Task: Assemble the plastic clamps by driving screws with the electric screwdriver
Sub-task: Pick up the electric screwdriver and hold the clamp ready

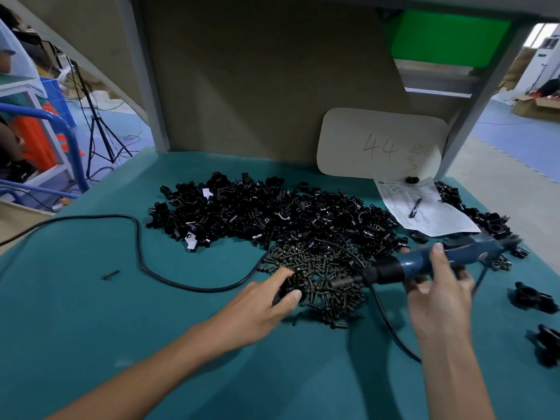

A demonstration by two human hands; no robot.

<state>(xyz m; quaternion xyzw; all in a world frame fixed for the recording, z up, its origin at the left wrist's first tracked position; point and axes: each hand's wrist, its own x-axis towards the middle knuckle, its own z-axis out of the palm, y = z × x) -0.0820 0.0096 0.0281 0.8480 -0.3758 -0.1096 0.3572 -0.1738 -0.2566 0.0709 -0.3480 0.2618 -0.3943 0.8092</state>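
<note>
From my end I see the left hand [266, 301] curled round a black clamp piece [283, 291], pinching it between thumb and fingers at the near-left edge of the screw pile [324, 277]. The right hand [439, 295] is wrapped round the blue screwdriver [424, 259] and holds it nearly level above the table [91, 313]. The bit points left over the screws, near the clamp piece but apart from it. A black cord [138, 237] loops across the green surface to the left. Behind the screws lies a big heap of loose clamp parts [257, 207]. Two clamps [533, 298] sit to the right of the right hand.
</note>
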